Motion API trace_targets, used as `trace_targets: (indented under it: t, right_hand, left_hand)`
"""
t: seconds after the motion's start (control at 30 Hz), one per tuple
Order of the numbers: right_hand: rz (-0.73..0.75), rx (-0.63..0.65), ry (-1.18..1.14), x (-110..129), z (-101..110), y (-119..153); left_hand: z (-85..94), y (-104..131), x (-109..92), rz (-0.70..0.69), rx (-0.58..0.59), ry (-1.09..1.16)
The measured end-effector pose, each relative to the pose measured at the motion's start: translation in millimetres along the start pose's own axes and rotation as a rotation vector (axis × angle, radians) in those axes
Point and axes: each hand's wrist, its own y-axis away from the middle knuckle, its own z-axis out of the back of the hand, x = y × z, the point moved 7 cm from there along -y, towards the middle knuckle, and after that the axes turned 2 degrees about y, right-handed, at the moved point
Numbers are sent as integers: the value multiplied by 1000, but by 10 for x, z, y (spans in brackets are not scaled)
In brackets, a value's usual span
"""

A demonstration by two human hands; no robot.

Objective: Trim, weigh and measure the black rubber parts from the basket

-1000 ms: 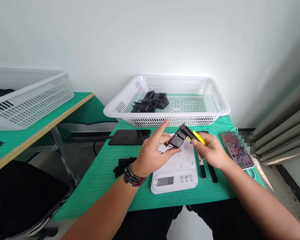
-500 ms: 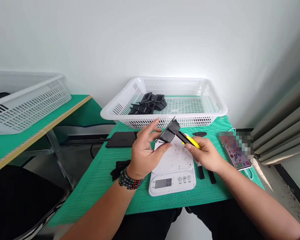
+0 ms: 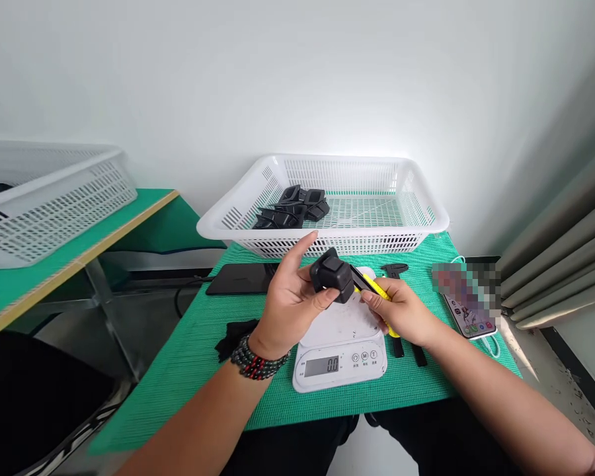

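Note:
My left hand (image 3: pixel 292 291) grips a black moulded plastic part (image 3: pixel 331 272) between thumb and fingers, with its index finger stretched upward. The part has a boxy, hollow shape. My right hand (image 3: pixel 401 307) is closed round a yellow-and-black utility knife (image 3: pixel 377 288), whose black front end meets the right side of the part. Whether the blade touches it, I cannot tell. Both hands are above a white digital scale (image 3: pixel 340 370), which reads 0.0. Small dark scraps lie on its plate.
A white plastic basket (image 3: pixel 322 233) with several black parts (image 3: pixel 297 208) stands behind. Around the scale on the green mat (image 3: pixel 188 396) lie a flat black device (image 3: pixel 240 278), black cloth-like material (image 3: pixel 234 338), a black caliper (image 3: pixel 394 269) and a phone (image 3: pixel 469 314) with a cable. Another basket (image 3: pixel 59 218) stands left.
My left hand has turned the black part, so a boxy side now shows instead of the flat textured one. My right hand has tilted the knife and shifted slightly left.

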Motion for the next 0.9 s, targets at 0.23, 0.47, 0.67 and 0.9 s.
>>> trace_targets:
  t: [0.23,0.47,0.67,0.9]
  right_hand:
    - [46,-22,-38,119,83,46]
    - [153,17,43,205,47,97]
    - [168,-24,30,210,75,82]
    - [167,-107,44,193,204,43]
  left_hand:
    - [5,13,-28,-71,-81,-207]
    - [-13,26,-84,-208,16,-330]
    - [-80,36,-137,-290,86,-379]
    - [-140,44,-199,-360,143,-407]
